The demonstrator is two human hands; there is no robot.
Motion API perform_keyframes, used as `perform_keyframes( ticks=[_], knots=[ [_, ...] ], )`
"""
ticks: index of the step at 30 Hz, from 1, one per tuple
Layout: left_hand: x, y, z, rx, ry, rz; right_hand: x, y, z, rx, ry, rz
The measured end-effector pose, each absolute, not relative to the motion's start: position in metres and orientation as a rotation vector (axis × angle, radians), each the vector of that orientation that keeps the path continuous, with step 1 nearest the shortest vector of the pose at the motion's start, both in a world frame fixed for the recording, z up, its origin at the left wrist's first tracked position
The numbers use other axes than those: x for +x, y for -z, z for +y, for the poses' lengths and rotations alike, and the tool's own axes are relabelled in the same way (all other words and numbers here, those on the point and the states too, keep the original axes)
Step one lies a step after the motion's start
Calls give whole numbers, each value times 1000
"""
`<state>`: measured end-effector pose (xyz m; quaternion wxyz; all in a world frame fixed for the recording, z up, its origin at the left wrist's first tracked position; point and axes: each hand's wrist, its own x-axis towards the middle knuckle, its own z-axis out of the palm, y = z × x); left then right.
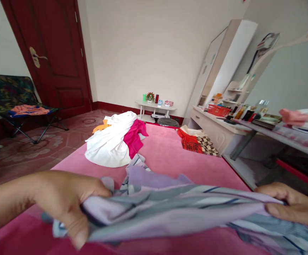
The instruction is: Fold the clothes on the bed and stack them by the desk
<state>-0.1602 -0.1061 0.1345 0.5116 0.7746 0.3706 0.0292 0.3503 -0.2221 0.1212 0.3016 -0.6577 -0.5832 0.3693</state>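
A striped grey, lilac and blue garment (175, 216) stretches across the front of the pink bed (164, 148), bunched in long folds and slightly blurred. At its left end, my left hand (66, 202) grips the cloth between thumb and fingers. My right hand (289, 205) is closed around the right end, thumb on top, with some cloth hanging past it. Part of the same or another lilac cloth (154, 179) lies just behind the stretched fabric. What kind of garment it is, I cannot tell.
Farther back on the bed lie a white cloth (114, 141), a magenta cloth (136, 138) and a red patterned garment (193, 141). A folding chair (7, 92) with clothes stands left, near a dark red door (47, 53). Along the right runs a dresser (212, 122) with a red basket (219, 110).
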Motion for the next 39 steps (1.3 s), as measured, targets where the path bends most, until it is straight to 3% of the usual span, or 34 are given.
perform_keyframes(
  ticks=[3, 6, 10, 13, 19, 22, 27, 35, 39],
  knots=[
    [-150, -156, -91, 1815, 439, 649, 346, -129, -204, -1648, -1294, -1536],
    [-121, -180, -31, 2147, 130, 1073, 341, -146, -146, -1733, -1348, -1368],
    [-85, -208, 63, 2462, -618, 1646, 345, -177, -56, -1669, -291, -1028],
    [-75, -190, 89, 2669, -999, 1839, 341, -171, -30, -1501, 42, -1188],
    [-84, -58, 28, 2794, -581, 1124, 300, -58, -79, -1606, -209, -1701],
    [-93, -19, -6, 2747, -564, 1129, 277, -16, -100, -1675, -275, -1886],
    [-96, -16, -26, 2773, -759, 1298, 231, -13, -100, -1754, -138, -2030],
    [-86, -22, -24, 2985, -495, 1178, 156, -17, -68, -1839, 107, -2251],
    [-81, -26, -21, 3010, -397, 1186, 151, -16, -52, -1786, -26, -2094]
  ],
)
